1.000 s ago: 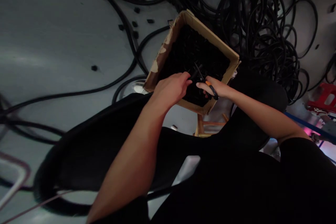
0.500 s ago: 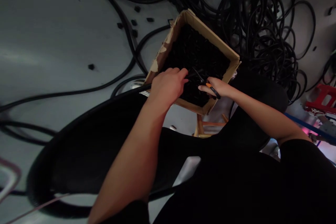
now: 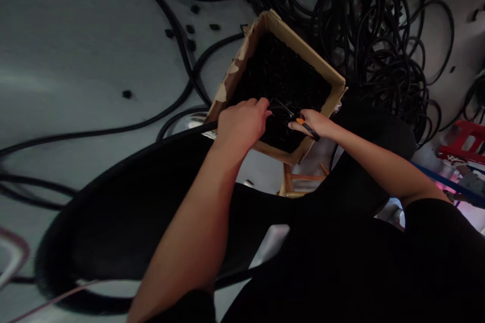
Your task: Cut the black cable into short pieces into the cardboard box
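A cardboard box [image 3: 303,43] full of small black pieces stands in front of me. My right hand [image 3: 312,122], over its near right part, is closed on scissors [image 3: 308,129] with orange and black handles. Their thin metal blades point up and left toward my left hand. My left hand [image 3: 246,118] is over the box's near left edge, fingers bent together in a pinch. What those fingertips hold is too dark and small to make out.
A big tangle of black hose [image 3: 364,35] lies behind and right of the box. Single hoses run across the grey floor [image 3: 76,60] at left, among small black pieces. A wooden stool [image 3: 288,179] is under the box, a red stool [image 3: 464,139] far right.
The scissor blades now look spread apart, where they looked closer together before. Both hands have stayed nearly in place over the box. The whole view has shifted slightly.
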`<action>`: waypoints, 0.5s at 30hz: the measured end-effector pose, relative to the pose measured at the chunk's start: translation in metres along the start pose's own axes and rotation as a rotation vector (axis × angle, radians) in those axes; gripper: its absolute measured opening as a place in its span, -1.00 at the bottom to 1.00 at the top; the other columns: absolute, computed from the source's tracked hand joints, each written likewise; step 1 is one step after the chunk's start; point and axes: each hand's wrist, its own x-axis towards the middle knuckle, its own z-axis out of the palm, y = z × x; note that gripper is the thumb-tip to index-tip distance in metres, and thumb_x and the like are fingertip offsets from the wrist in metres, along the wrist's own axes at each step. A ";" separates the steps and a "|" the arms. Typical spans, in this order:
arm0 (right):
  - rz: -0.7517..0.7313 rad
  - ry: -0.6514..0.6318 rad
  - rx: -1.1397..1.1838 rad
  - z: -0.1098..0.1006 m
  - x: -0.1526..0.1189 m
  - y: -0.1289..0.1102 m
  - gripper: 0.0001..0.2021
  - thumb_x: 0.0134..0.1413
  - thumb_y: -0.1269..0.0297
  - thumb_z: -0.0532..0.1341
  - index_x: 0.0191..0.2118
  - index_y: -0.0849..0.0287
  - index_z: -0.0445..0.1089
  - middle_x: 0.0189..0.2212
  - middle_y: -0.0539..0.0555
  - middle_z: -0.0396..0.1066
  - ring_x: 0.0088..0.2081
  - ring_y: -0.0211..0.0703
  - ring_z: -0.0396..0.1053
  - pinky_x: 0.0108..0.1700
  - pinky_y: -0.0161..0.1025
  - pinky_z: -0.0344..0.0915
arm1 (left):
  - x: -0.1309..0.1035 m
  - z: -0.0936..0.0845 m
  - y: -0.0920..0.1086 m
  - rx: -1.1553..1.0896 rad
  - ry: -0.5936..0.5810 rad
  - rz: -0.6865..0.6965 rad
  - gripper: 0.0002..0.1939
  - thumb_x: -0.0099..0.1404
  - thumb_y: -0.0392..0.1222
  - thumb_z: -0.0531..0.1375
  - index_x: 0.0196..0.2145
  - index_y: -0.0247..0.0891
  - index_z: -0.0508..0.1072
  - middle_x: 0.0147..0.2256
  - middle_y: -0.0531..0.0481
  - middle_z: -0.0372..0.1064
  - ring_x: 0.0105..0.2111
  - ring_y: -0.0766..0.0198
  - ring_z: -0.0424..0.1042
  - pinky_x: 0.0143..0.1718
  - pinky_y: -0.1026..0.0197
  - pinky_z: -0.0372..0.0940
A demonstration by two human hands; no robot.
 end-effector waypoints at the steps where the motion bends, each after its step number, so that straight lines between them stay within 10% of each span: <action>1: 0.011 -0.012 0.003 0.001 0.000 0.001 -0.52 0.40 0.13 0.58 -0.35 0.07 0.28 -0.55 -0.08 0.34 -0.46 -0.23 0.39 -0.43 -0.33 0.15 | 0.000 0.000 0.000 0.002 -0.015 0.006 -0.55 0.78 -0.16 0.01 0.33 -0.27 0.62 0.16 -0.42 0.68 0.19 -0.29 0.69 0.10 -0.08 0.53; 7: 0.015 -0.069 0.229 0.003 0.000 0.005 -0.59 0.40 0.25 0.59 -0.21 0.07 0.30 -0.40 -0.07 0.47 -0.39 -0.21 0.51 -0.41 -0.35 0.37 | 0.003 -0.002 -0.002 -0.089 -0.122 0.068 -0.56 0.79 -0.18 0.02 0.37 -0.20 0.60 0.24 -0.33 0.67 0.22 -0.23 0.71 0.14 -0.03 0.52; 15: 0.017 0.056 0.149 -0.003 -0.010 -0.008 -0.50 0.38 0.16 0.61 -0.24 0.05 0.23 -0.47 -0.16 0.27 -0.45 -0.30 0.23 -0.41 -0.31 0.08 | 0.003 -0.006 -0.003 -0.108 -0.090 -0.012 -0.55 0.80 -0.18 -0.03 0.33 -0.24 0.60 0.22 -0.38 0.68 0.18 -0.27 0.73 0.13 -0.10 0.55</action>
